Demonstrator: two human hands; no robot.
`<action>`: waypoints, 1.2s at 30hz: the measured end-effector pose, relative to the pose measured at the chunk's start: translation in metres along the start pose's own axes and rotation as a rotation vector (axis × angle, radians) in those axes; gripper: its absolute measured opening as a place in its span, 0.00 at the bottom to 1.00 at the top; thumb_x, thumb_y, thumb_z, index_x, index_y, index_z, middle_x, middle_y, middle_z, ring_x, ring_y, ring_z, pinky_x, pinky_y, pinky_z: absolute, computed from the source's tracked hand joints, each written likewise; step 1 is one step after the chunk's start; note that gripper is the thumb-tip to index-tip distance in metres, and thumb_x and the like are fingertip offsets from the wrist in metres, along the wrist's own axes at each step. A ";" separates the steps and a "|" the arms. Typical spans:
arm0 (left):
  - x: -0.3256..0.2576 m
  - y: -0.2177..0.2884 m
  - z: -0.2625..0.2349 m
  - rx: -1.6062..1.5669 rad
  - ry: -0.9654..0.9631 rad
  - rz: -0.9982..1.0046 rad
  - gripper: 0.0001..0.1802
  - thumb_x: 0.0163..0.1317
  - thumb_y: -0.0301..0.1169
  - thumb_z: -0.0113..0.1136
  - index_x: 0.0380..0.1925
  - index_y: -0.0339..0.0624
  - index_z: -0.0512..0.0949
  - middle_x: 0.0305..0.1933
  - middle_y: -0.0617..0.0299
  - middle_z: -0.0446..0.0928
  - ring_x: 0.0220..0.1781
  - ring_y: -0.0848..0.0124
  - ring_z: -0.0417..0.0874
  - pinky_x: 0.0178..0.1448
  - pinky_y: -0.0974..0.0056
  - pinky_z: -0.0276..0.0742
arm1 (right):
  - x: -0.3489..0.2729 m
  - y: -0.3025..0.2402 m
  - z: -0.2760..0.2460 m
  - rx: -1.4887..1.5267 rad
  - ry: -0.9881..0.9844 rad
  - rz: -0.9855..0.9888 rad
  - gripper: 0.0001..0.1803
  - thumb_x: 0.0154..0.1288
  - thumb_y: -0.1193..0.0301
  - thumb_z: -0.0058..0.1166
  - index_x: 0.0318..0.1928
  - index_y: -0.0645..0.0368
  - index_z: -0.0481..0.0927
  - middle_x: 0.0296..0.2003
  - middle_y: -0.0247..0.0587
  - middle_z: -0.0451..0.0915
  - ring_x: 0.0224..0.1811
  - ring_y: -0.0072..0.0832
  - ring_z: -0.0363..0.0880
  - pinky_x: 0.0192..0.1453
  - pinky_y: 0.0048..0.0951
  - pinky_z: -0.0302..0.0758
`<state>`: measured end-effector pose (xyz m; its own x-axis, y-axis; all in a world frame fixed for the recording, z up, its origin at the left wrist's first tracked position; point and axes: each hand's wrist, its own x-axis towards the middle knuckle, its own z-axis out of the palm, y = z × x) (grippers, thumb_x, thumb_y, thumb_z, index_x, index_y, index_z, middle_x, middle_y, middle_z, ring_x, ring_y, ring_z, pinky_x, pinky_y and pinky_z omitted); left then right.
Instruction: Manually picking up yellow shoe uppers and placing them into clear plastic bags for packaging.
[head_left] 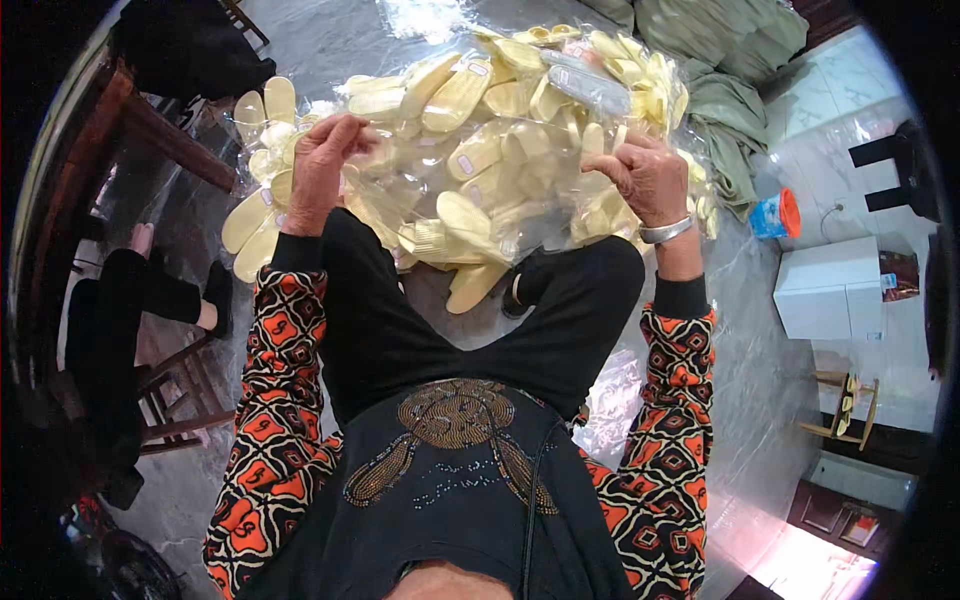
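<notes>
On my feed, left hand (328,165) at eleven, right hand (652,182) at one, both pinching a clear plastic bag (420,165) stretched between them, roughly nine-to-three; neither's nearer. Yellow slippers (457,95) heap around twelve, under and beyond.

To your right you have an orange-and-blue bucket (770,216) near a white cabinet (815,290), with a heap of green cloth (725,125) farther ahead. On your left, another person's black-clad leg (165,291) stretches near a wooden chair (188,426) on the grey floor (750,380).
</notes>
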<state>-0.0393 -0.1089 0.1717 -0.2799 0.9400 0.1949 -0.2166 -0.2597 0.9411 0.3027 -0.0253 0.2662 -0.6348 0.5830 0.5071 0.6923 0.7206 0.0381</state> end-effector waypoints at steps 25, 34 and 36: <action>-0.004 -0.002 0.018 -0.364 -0.313 -0.197 0.10 0.61 0.34 0.49 0.35 0.40 0.75 0.29 0.67 0.75 0.25 0.81 0.74 0.28 0.78 0.70 | 0.011 0.023 0.029 0.490 0.061 0.127 0.14 0.51 0.84 0.43 0.35 0.58 0.79 0.33 0.37 0.78 0.33 0.27 0.77 0.37 0.21 0.71; 0.014 -0.037 0.052 0.054 -0.171 0.112 0.11 0.60 0.36 0.51 0.35 0.41 0.77 0.49 0.58 0.72 0.52 0.75 0.68 0.56 0.68 0.61 | 0.008 -0.058 0.013 0.848 -0.131 0.136 0.17 0.50 0.88 0.38 0.36 0.61 0.78 0.32 0.39 0.78 0.27 0.21 0.75 0.32 0.18 0.72; 0.014 -0.043 0.052 0.023 -0.175 0.137 0.12 0.60 0.37 0.51 0.35 0.41 0.77 0.51 0.58 0.70 0.53 0.74 0.66 0.58 0.67 0.59 | 0.004 -0.061 0.013 0.862 -0.149 0.155 0.17 0.50 0.88 0.38 0.36 0.61 0.78 0.33 0.39 0.78 0.27 0.21 0.75 0.32 0.18 0.72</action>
<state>0.0144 -0.0728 0.1481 -0.1379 0.9208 0.3648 -0.1653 -0.3846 0.9082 0.2535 -0.0621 0.2552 -0.6348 0.6971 0.3333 0.3133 0.6265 -0.7136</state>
